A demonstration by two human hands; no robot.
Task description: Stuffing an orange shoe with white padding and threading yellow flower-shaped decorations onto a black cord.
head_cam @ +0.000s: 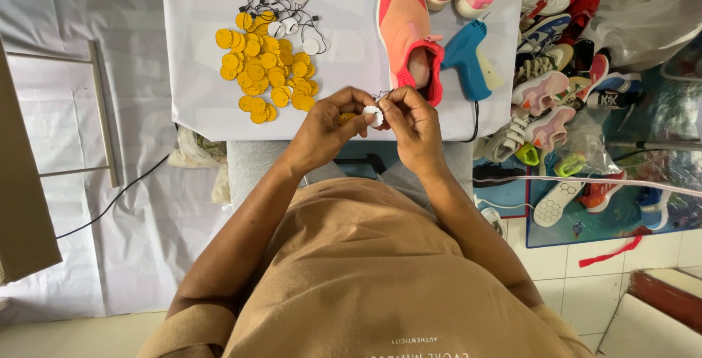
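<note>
Centrally, white table (197, 51) under yellow discs (267, 69); shoe pile (563, 95) on tiled floor (563, 270)

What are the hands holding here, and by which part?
Both hands pinch one small white round tag by its edges: left hand on its left side, right hand on its right. A thin black string runs from it.

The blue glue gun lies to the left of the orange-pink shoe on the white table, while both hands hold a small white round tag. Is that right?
Not quite. In the head view the blue glue gun lies to the right of the orange-pink shoe, not the left. The rest holds: both lie on the white table, and the left hand and right hand hold a small white round tag.
</note>
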